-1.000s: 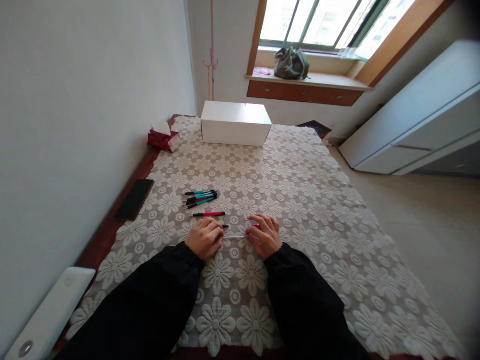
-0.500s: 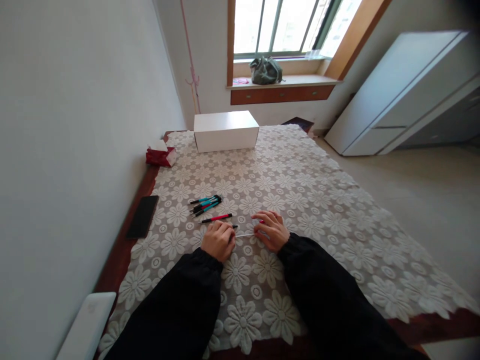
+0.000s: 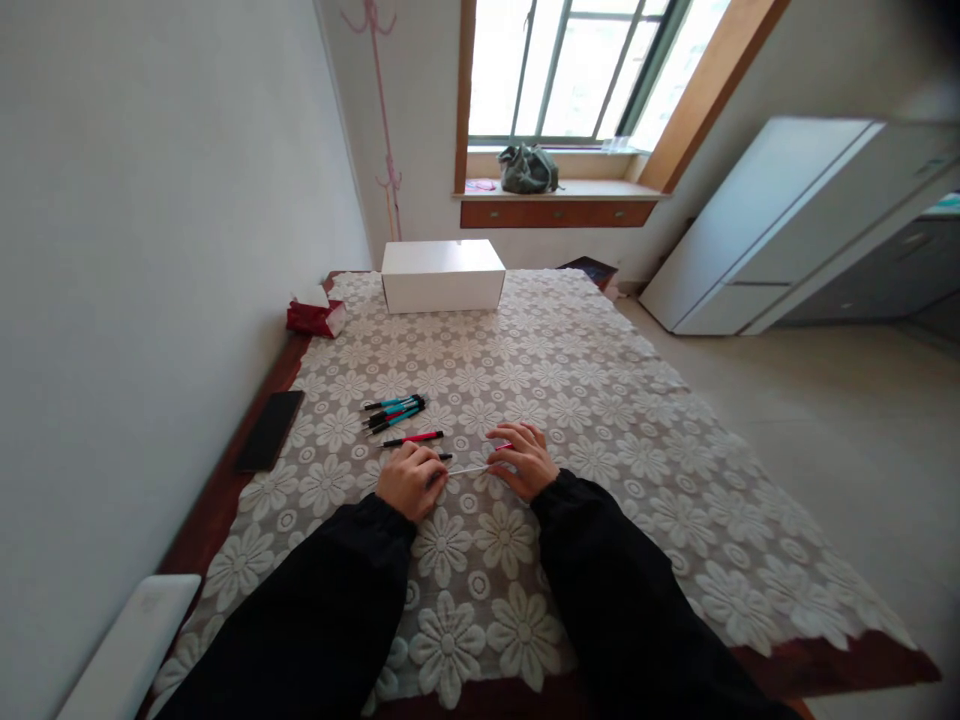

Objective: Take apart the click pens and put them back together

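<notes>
Low over the tablecloth, my left hand (image 3: 412, 482) is closed, its fingertips pinching one end of a thin white rod (image 3: 466, 470), possibly a pen refill. The rod's other end reaches the thumb of my right hand (image 3: 525, 462). Between the curled fingers of that hand shows a small red pen part (image 3: 504, 446), mostly hidden. Just behind my left hand pokes out a black tip (image 3: 445, 457); the rest of that piece is covered. A red and black pen (image 3: 412, 438) lies beyond it. Farther back rests a small pile of teal and black pens (image 3: 395, 411).
A floral lace tablecloth (image 3: 517, 640) covers the table. At the left edge lie a dark phone (image 3: 271, 430), a red tissue pack (image 3: 315, 318) and a white oblong object (image 3: 131, 645). A white box (image 3: 442, 290) stands at the far end.
My view has tilted up and shifted slightly right. Both hands keep nearly the same place over the cloth, and a little more of the red part shows in my right fingers.
</notes>
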A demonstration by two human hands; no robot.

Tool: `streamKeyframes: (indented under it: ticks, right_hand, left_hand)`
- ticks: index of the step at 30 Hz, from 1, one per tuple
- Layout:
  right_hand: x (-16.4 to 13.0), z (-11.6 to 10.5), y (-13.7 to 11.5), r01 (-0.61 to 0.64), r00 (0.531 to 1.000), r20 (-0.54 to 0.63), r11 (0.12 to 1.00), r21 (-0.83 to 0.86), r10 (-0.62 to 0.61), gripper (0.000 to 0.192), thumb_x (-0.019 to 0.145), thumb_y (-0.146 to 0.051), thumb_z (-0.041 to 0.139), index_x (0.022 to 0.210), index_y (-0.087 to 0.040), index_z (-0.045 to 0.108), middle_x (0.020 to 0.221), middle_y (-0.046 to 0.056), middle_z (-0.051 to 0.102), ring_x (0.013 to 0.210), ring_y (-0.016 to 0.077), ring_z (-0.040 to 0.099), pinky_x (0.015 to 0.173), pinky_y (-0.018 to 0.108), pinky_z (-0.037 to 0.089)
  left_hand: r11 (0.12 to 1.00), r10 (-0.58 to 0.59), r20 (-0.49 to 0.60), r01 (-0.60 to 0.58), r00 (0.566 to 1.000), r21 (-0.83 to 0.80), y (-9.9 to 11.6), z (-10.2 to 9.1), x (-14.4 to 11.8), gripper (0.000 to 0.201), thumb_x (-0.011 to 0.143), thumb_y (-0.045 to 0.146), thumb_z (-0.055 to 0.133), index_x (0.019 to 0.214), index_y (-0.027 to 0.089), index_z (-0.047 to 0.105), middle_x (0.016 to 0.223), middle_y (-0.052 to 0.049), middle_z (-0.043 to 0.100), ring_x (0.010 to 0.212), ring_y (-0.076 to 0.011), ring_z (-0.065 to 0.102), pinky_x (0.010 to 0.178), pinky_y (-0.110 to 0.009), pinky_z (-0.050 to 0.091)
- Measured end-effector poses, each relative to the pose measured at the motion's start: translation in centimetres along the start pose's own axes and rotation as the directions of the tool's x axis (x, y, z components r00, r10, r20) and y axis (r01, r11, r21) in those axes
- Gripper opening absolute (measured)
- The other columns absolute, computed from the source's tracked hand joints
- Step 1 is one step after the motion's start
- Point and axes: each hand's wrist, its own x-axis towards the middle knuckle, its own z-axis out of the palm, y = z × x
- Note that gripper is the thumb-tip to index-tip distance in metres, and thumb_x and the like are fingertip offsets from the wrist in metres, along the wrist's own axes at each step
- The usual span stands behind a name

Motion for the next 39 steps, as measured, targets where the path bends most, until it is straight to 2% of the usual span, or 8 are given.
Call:
streamKeyframes:
  ticks: [4, 6, 10, 12, 21, 32, 39]
  right_hand:
    - [-0.1, -0.8, 1.4, -0.014, 0.999, -0.039, 1.0, 0.012, 0.014, 0.022, 0.091, -0.019, 0.056, 0.104, -0.028, 0.072, 0.12, 0.005, 0.067, 0.118, 0.0248, 0.054, 0.106, 0.046, 0.035]
    - [-0.2, -0.7, 1.8, -0.041, 0.999, -0.011, 0.999, -0.011, 0.04, 0.023, 0.091, -0.02, 0.057, 0.107, -0.028, 0.071, 0.117, 0.006, 0.068, 0.114, 0.0251, 0.055, 0.102, 0.045, 0.038]
    - [-0.3, -0.2, 1.9, -0.067, 0.995, 0.074, 0.997, -0.028, 0.069, 0.012, 0.091, -0.022, 0.061, 0.093, -0.026, 0.072, 0.1, 0.005, 0.069, 0.098, 0.0219, 0.058, 0.089, 0.038, 0.044]
    - [-0.3, -0.1, 1.8, -0.051, 0.993, 0.102, 0.998, -0.023, 0.053, 0.011, 0.092, -0.023, 0.062, 0.092, -0.026, 0.072, 0.097, 0.004, 0.069, 0.095, 0.0205, 0.059, 0.086, 0.036, 0.044]
    - [-0.3, 0.3, 0.8, 0.017, 0.991, 0.131, 1.0, 0.0, -0.017, 0.015, 0.096, -0.03, 0.06, 0.095, -0.028, 0.074, 0.093, 0.004, 0.066, 0.09, 0.0185, 0.058, 0.082, 0.034, 0.044]
    - [0.1, -0.4, -0.5, 0.012, 0.983, 0.183, 1.0, -0.008, -0.01, 0.009, 0.091, -0.023, 0.059, 0.092, -0.023, 0.068, 0.095, 0.005, 0.065, 0.093, 0.0215, 0.055, 0.083, 0.036, 0.042]
    - [0.0, -0.3, -0.1, 0.008, 0.983, 0.184, 1.0, 0.017, -0.011, 0.007, 0.087, -0.021, 0.061, 0.091, -0.023, 0.067, 0.096, 0.005, 0.065, 0.094, 0.0209, 0.055, 0.083, 0.035, 0.041]
  left_hand:
    - [1.0, 0.014, -0.007, -0.014, 1.0, 0.005, 0.1, 0.0, 0.0, 0.01, 0.088, 0.026, 0.065, 0.082, 0.023, 0.072, 0.094, -0.005, 0.071, 0.091, -0.0216, 0.057, 0.082, -0.039, 0.049]
    - [1.0, 0.021, -0.001, -0.021, 1.0, 0.004, 0.0, 0.1, 0.0, 0.009, 0.088, 0.026, 0.065, 0.082, 0.023, 0.071, 0.095, -0.005, 0.071, 0.091, -0.0218, 0.058, 0.083, -0.039, 0.05]
    - [1.0, 0.019, -0.003, -0.019, 1.0, 0.002, -0.2, 0.3, 0.0, 0.009, 0.089, 0.025, 0.064, 0.083, 0.022, 0.07, 0.095, -0.006, 0.071, 0.092, -0.0223, 0.058, 0.083, -0.04, 0.051]
    - [1.0, 0.024, -0.012, -0.024, 1.0, -0.001, -0.3, 0.4, 0.0, 0.009, 0.089, 0.026, 0.063, 0.084, 0.022, 0.07, 0.095, -0.006, 0.071, 0.092, -0.0223, 0.059, 0.083, -0.039, 0.051]
    - [0.999, 0.04, -0.013, -0.039, 0.999, 0.033, -0.1, 0.3, 0.0, 0.01, 0.089, 0.025, 0.062, 0.084, 0.023, 0.07, 0.095, -0.006, 0.071, 0.092, -0.023, 0.058, 0.083, -0.04, 0.051]
    - [0.998, 0.028, 0.007, -0.029, 1.0, 0.055, 0.0, 0.4, -0.1, 0.006, 0.086, 0.023, 0.066, 0.082, 0.022, 0.07, 0.098, -0.006, 0.07, 0.095, -0.023, 0.057, 0.085, -0.039, 0.05]
    - [0.998, 0.021, 0.022, -0.023, 1.0, 0.059, 0.2, 0.2, -0.1, 0.006, 0.086, 0.024, 0.065, 0.083, 0.021, 0.07, 0.101, -0.006, 0.07, 0.095, -0.0228, 0.057, 0.086, -0.039, 0.05]
